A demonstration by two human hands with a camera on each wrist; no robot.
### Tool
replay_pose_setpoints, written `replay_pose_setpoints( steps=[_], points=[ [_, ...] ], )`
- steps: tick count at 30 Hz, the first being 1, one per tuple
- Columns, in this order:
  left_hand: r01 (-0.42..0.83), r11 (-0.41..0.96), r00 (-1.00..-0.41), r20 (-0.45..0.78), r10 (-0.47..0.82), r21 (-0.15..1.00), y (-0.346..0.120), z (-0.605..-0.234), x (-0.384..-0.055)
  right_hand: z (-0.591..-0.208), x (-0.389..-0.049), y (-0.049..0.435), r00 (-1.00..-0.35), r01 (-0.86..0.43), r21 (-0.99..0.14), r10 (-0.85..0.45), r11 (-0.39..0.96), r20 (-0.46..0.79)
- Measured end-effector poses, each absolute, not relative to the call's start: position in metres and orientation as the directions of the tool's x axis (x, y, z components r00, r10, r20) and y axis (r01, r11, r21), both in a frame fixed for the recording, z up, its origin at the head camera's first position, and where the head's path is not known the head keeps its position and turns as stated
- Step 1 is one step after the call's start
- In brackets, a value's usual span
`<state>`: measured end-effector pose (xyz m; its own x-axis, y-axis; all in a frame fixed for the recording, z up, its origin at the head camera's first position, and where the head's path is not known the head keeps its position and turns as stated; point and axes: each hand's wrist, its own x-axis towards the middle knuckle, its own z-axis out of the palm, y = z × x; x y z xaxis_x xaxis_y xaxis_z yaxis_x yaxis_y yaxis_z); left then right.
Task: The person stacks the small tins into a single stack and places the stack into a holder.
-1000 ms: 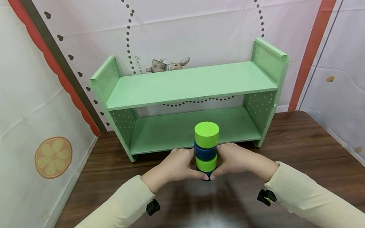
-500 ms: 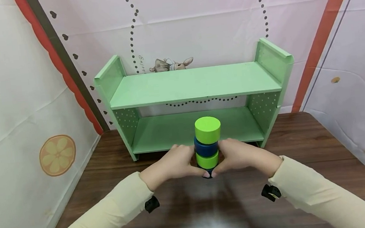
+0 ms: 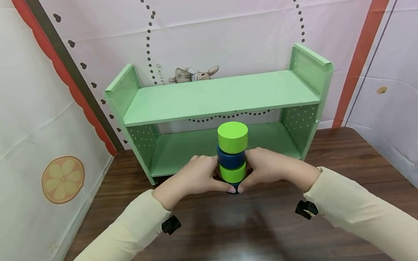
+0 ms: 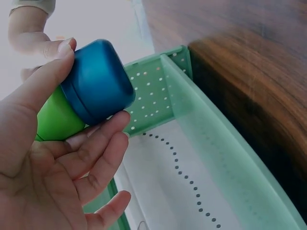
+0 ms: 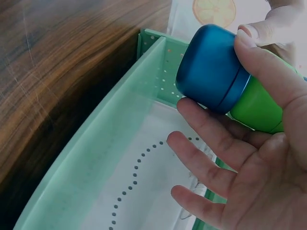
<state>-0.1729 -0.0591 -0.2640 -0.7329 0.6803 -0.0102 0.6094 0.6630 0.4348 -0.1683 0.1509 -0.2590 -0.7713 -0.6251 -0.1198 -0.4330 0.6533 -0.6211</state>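
Observation:
A stack of rounded pieces, lime green (image 3: 232, 138) and dark blue (image 3: 231, 158) in turn, stands upright in the air before the shelf in the head view. From the left, my left hand (image 3: 205, 174) grips its lower part between thumb and fingers. My right hand (image 3: 267, 166) does the same from the right, the two thumbs almost meeting at the front. In the left wrist view, the lowest blue piece (image 4: 99, 81) shows a seam near the green one (image 4: 60, 115). Some fingers of my right hand (image 5: 254, 163) stretch away from the stack in the right wrist view.
A light green two-tier shelf (image 3: 221, 98) with raised, perforated side panels stands behind the stack. It rests on a dark wooden table (image 3: 128, 230). Printed white cloth walls (image 3: 258, 12) enclose the back and both sides.
Both hands have carried the stack up and forward, closer to the shelf, still upright. The grip looks the same throughout. The head view has shifted slightly sideways.

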Motion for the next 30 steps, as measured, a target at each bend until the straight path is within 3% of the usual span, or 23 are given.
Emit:
replay_pose_setpoints(
  steps=[22, 30],
  points=[
    [0.611, 0.678, -0.739, -0.013, 0.674, 0.408, -0.059, -0.242, -0.188, -0.231, -0.184, 0.147, -0.757, -0.477, -0.559, -0.64, 0.678, -0.13],
    [0.597, 0.675, -0.74, -0.028, 0.672, 0.434, -0.058, -0.236, -0.194, -0.225, -0.189, 0.149, -0.752, -0.455, -0.585, -0.641, 0.671, -0.151]
  ],
)
